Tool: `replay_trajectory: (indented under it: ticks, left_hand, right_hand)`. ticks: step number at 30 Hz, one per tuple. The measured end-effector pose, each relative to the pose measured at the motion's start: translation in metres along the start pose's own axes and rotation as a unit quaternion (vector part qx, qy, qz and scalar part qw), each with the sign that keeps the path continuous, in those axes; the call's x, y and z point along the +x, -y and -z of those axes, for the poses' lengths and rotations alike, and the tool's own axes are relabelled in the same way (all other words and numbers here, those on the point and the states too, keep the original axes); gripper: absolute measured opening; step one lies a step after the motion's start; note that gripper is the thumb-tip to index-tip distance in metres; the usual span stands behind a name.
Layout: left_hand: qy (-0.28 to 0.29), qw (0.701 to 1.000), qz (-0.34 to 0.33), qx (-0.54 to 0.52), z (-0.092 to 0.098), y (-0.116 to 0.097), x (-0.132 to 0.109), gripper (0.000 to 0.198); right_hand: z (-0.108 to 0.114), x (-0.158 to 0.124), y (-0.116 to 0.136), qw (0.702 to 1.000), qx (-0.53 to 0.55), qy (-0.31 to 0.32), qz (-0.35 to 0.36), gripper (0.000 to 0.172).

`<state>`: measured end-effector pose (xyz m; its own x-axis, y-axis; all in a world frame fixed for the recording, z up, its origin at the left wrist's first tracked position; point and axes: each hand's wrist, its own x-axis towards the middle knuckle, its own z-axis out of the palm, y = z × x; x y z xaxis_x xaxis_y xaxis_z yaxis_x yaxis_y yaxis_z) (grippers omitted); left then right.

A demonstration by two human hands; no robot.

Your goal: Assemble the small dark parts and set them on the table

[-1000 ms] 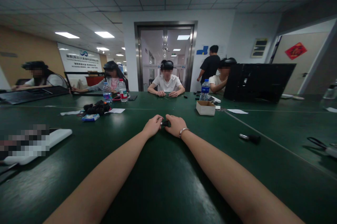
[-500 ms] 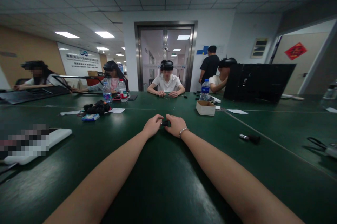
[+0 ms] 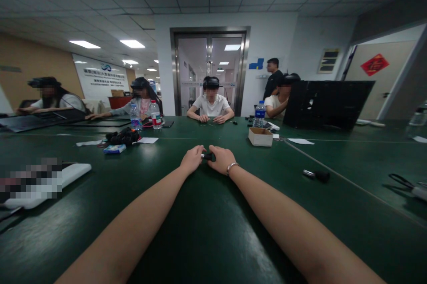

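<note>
Both my arms stretch far out over a dark green table (image 3: 207, 230). My left hand (image 3: 192, 159) and my right hand (image 3: 222, 158) meet at the middle and together pinch a small black part with a silvery end (image 3: 207, 156). The right wrist wears a thin bracelet (image 3: 231, 167). Most of the small part is hidden between my fingers.
A small cardboard box (image 3: 260, 136) and a water bottle (image 3: 259, 114) stand beyond my hands. A black tool (image 3: 316, 175) lies to the right. A heap of black items (image 3: 122, 136) and two bottles sit left. Several people sit around the table; a dark upright panel (image 3: 325, 103) stands right.
My hands stay together on the small part with only slight finger shifts. The standing person by the door has turned and stepped right. The person at far left lowered a flat panel.
</note>
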<state>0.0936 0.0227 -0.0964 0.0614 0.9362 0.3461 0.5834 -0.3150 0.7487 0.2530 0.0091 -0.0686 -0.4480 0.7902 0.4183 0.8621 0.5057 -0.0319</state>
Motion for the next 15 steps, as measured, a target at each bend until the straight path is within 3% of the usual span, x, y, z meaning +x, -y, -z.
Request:
replay_trajectory:
  ticks: [5, 10, 15]
  left_hand:
    - [-0.035, 0.993, 0.016, -0.108, -0.006, -0.005, 0.004, 0.046]
    - [-0.067, 0.978, 0.009, -0.198, -0.017, -0.018, 0.006, 0.036]
    - [-0.066, 0.981, -0.003, -0.181, -0.02, -0.019, 0.004, 0.037]
  right_hand:
    - [-0.015, 0.005, -0.008, 0.986, 0.135, -0.03, -0.092, 0.023]
    - [-0.032, 0.013, -0.003, 0.926, 0.337, -0.079, -0.151, 0.024]
    - [-0.037, 0.016, 0.006, 0.9, 0.416, -0.014, -0.132, 0.026]
